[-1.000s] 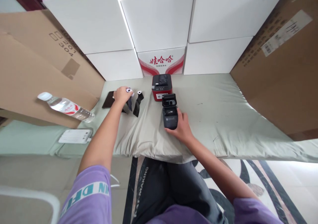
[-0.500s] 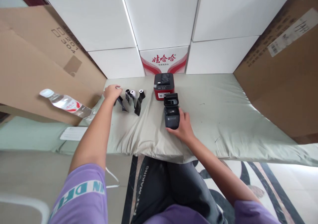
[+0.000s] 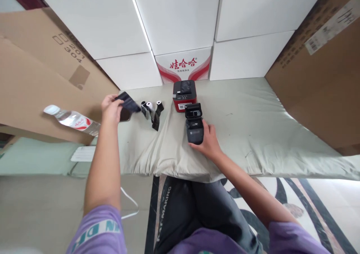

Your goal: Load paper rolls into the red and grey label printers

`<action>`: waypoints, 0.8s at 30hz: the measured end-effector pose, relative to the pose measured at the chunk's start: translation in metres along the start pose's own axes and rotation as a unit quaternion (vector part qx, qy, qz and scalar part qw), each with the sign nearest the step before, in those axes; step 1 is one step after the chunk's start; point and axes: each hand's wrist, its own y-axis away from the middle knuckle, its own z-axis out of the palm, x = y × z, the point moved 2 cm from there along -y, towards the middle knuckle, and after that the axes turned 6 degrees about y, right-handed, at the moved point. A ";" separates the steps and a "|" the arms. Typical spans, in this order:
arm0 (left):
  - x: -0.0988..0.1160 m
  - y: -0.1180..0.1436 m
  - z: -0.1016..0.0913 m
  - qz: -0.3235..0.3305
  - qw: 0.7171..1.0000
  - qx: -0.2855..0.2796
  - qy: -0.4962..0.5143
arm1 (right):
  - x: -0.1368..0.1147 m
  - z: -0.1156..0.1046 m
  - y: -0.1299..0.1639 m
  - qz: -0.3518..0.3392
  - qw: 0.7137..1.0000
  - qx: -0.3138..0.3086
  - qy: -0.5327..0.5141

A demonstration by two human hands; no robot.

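My left hand [image 3: 111,108] is raised above the left side of the pale green pad [image 3: 253,126], pinching a dark paper strip [image 3: 128,102] that sticks out to the right. Just right of it stand three small paper rolls [image 3: 151,108] with dark strips hanging from them. My right hand [image 3: 208,140] grips the near end of a small black printer [image 3: 194,125] whose lid stands open. A red and black printer [image 3: 183,94] sits directly behind it, against the boxes.
White boxes [image 3: 180,21] form a wall at the back, one with red Chinese print. Large cardboard boxes [image 3: 323,70] flank both sides. A water bottle [image 3: 73,120] lies on the left cardboard, a white flat device [image 3: 83,154] below it. My dark trousers are at the bottom.
My left hand let go of a white roll, moved left to the dark strip, and has lifted it off the pad. My right hand stayed on the black printer.
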 end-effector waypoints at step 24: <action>0.036 0.162 0.206 0.148 0.928 -0.341 0.004 | 0.032 -0.039 -0.109 0.064 0.966 0.100 -0.229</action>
